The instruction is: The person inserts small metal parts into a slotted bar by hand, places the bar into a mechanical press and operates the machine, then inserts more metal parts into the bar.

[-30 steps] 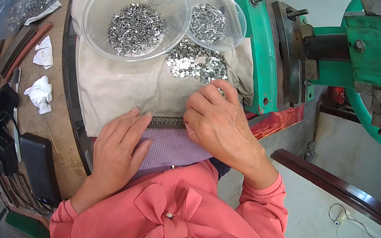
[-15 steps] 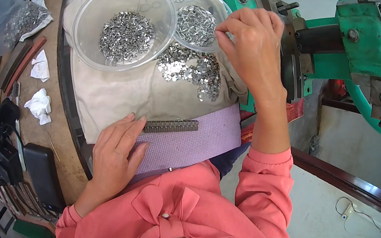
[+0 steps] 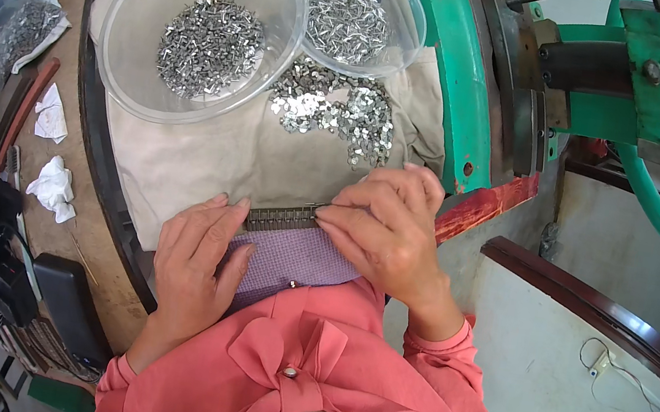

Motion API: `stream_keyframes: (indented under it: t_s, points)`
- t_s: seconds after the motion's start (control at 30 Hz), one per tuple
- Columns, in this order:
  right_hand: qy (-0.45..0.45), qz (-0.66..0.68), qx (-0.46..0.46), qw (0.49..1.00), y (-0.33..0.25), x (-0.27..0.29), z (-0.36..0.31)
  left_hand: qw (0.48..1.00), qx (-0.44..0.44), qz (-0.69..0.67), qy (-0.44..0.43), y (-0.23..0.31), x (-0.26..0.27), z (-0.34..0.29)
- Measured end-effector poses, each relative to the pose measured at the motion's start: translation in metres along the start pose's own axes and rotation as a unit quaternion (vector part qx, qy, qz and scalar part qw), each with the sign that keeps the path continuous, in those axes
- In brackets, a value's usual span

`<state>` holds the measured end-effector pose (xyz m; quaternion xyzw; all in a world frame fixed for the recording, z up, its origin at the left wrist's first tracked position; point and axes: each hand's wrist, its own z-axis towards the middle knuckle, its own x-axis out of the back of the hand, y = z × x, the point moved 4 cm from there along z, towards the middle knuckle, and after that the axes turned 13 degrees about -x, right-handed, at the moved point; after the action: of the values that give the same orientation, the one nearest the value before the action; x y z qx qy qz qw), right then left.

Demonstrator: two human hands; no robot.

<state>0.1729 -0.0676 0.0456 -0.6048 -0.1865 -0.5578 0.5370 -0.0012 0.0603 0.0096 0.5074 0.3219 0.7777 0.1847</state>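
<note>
A dark slotted metal bar point(image 3: 281, 217) lies across the cloth and a purple woven mat point(image 3: 279, 262) in front of me. My left hand point(image 3: 198, 259) rests palm down with its fingers stretched, fingertips at the bar's left end and thumb apart on the mat. At the bar's right end my right hand point(image 3: 389, 236) is closed in a pinch, thumb and index finger touching the bar; whatever they hold is too small to make out. Beyond stand a large clear tub point(image 3: 127, 48) of short metal pieces and a smaller clear bowl point(image 3: 410, 43) of thin shiny pins.
Small flat metal discs point(image 3: 339, 114) lie heaped on the beige cloth point(image 3: 183, 159) near the bowls. A green machine point(image 3: 463, 141) stands at the right. On the wooden table point(image 3: 105, 283) at the left are crumpled tissues point(image 3: 54, 186), a black case point(image 3: 71, 308) and a brown stick point(image 3: 28, 110).
My right hand has come down from beside the small bowl to the right end of the slotted bar. My left hand has stayed at the bar's left end. The whole view has shifted slightly.
</note>
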Motion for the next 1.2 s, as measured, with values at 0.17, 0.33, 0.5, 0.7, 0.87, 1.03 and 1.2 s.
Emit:
stream_keyframes:
  t_s: [0.17, 0.33, 0.5, 0.7, 0.87, 1.03, 1.2]
  points:
    - [-0.021, -0.016, -0.002, 1.000, -0.003, -0.009, -0.009, 1.000, 0.007, -0.008, 0.018, -0.003, -0.001, -0.001]
    - [-0.015, -0.052, 0.013, 0.998, -0.006, -0.010, -0.014, 1.000, 0.009, -0.005, 0.016, -0.001, -0.001, -0.003]
    - [-0.009, -0.081, 0.018, 0.996, -0.011, -0.012, -0.015, 1.000, 0.004, -0.003, 0.014, -0.002, -0.001, 0.000]
    - [0.004, -0.108, 0.021, 0.994, -0.012, -0.009, -0.013, 1.000, 0.003, -0.001, 0.019, -0.002, -0.001, 0.002]
    - [0.048, -0.009, -0.030, 0.998, -0.001, 0.009, -0.017, 0.999, 0.019, -0.004, 0.034, -0.006, -0.002, 0.000]
    - [0.100, 0.051, -0.071, 0.991, 0.010, 0.023, -0.030, 0.999, 0.029, -0.010, 0.041, -0.006, -0.003, 0.002]
    - [0.184, 0.186, 0.015, 0.965, -0.036, 0.073, -0.023, 0.999, 0.035, 0.013, 0.038, -0.010, -0.005, 0.000]
